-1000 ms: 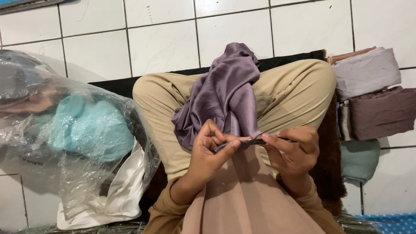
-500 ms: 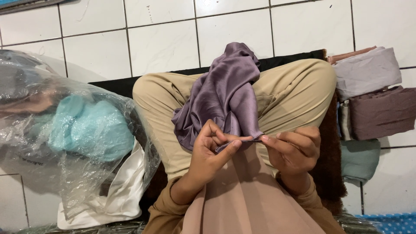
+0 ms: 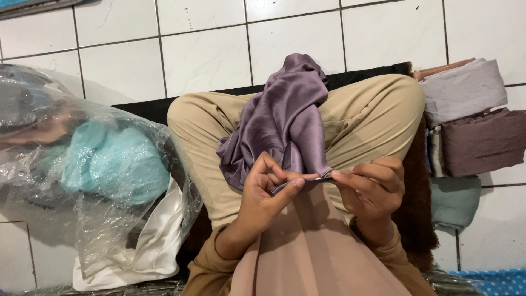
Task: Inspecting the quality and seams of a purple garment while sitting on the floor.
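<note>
Closest to the camera is a dusty pink cloth (image 3: 312,246) hanging down the person's front, tan sleeves on either side of it. Just above that, the left hand (image 3: 266,192) has its thumb and forefinger pressed together on the edge of a shiny purple satin fabric (image 3: 285,120), the other fingers curled loosely behind. The right hand (image 3: 372,189) sits just beside it, fingertips closed on the same hem, so both hands are pinching a short stretch of edge between them. There might be something thin and dark between the fingertips, but I can't tell what it is, too small.

The rest of the satin piece is bunched up and draped over the person's crossed legs in tan trousers (image 3: 372,115), rising in a heap between the knees.

Off to the left there's a crinkly clear plastic bag (image 3: 82,164) with something light blue (image 3: 115,164) inside, and a white cloth (image 3: 156,241) lying half under it. On the right, near the knee, a stack of folded fabrics (image 3: 471,126): pale lilac-grey on top, a brownish mauve one below, a grey-green one nearest.

Under the legs is a dark mat (image 3: 142,107), and beyond all that the white tiled floor (image 3: 208,55).
</note>
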